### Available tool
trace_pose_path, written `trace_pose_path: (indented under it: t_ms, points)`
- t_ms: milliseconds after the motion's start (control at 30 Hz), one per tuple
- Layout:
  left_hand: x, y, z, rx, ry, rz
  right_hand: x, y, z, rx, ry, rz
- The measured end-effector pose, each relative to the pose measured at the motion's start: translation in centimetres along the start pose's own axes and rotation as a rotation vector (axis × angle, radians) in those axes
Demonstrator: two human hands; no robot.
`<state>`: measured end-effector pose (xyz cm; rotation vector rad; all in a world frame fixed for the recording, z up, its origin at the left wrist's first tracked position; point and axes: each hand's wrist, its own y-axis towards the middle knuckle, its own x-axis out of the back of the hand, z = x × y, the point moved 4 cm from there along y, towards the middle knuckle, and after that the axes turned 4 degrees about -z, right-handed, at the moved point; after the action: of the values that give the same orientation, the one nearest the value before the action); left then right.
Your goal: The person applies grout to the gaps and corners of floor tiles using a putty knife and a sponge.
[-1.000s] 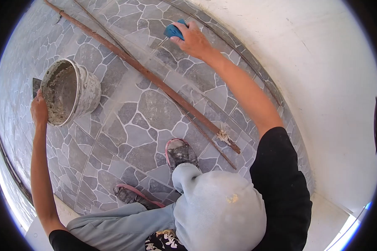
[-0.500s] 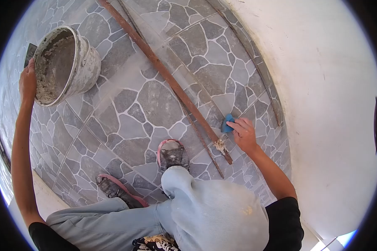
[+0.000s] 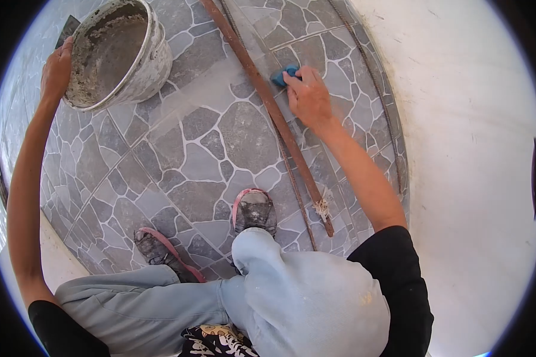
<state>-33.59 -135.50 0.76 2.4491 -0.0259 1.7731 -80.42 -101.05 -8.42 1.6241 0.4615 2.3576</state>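
Note:
My right hand [image 3: 308, 95] grips a blue cloth or sponge [image 3: 286, 76] against the stone-patterned floor tiles [image 3: 247, 134], just right of a long rusty pole [image 3: 262, 86]. At the upper left, my left hand [image 3: 57, 70] is closed at the rim of a cement-smeared bucket [image 3: 152, 65]. A dark flat blade [image 3: 68, 31] sticks out beyond its fingers; its handle is hidden. Grey residue coats the inside of the bucket, which leans toward me.
A thin rebar [image 3: 296, 190] lies beside the pole, with frayed fibre [image 3: 322, 208] tied near the pole's lower end. Another rebar [image 3: 375, 86] runs along the pale wall [image 3: 470, 149] at right. My shoes [image 3: 254, 211] stand on the tiles.
My right hand has moved up and to the left with the blue piece, from beside the pole's lower end to higher along it. The bucket and left hand appear shifted up and right.

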Motion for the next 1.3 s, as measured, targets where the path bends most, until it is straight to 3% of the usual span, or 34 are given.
trace_pose_path:
  t_ms: [100,200,333,400,500,733,800,900,1000,1133,1200,1300]
  points:
    - [-0.5,0.0,0.1,-0.003,-0.082,-0.040,5.2,-9.2,1.7,-0.162,-0.011,0.145]
    - [-0.6,0.4,0.7,-0.024,-0.013,-0.100,4.2,-8.8,0.6,-0.224,0.043,0.120]
    - [-0.3,0.4,0.5,0.041,0.035,0.011,-2.4,4.0,-1.1,-0.057,0.004,-0.020]
    - [-0.5,0.4,0.3,-0.045,-0.040,-0.017,-5.1,9.7,-1.8,0.017,-0.029,-0.052]
    - [-0.4,0.1,-0.1,-0.086,0.033,-0.071,-5.6,9.5,-1.9,0.024,-0.022,-0.126]
    - [-0.7,0.4,0.5,-0.052,-0.051,-0.020,8.2,-14.1,1.8,-0.144,-0.013,0.340]
    - [-0.9,1.0,0.8,-0.013,-0.016,0.023,10.8,-17.2,1.9,-0.218,0.019,0.392]
    - [-0.8,0.9,0.8,-0.005,0.010,-0.016,7.8,-13.1,0.3,-0.133,0.028,0.245]
    - [-0.7,0.6,0.3,-0.039,0.005,-0.053,0.7,-0.3,-0.4,0.067,0.056,0.063]
    - [-0.1,-0.6,-1.1,-0.022,0.018,-0.029,-6.1,13.5,-1.8,0.087,-0.066,-0.070]
    - [-0.2,0.1,-0.4,-0.063,0.039,-0.081,-6.2,13.3,-1.5,0.020,-0.106,-0.126]
    - [-0.9,1.8,1.3,-0.079,0.044,-0.017,-2.1,5.5,-1.7,0.034,-0.022,0.058]
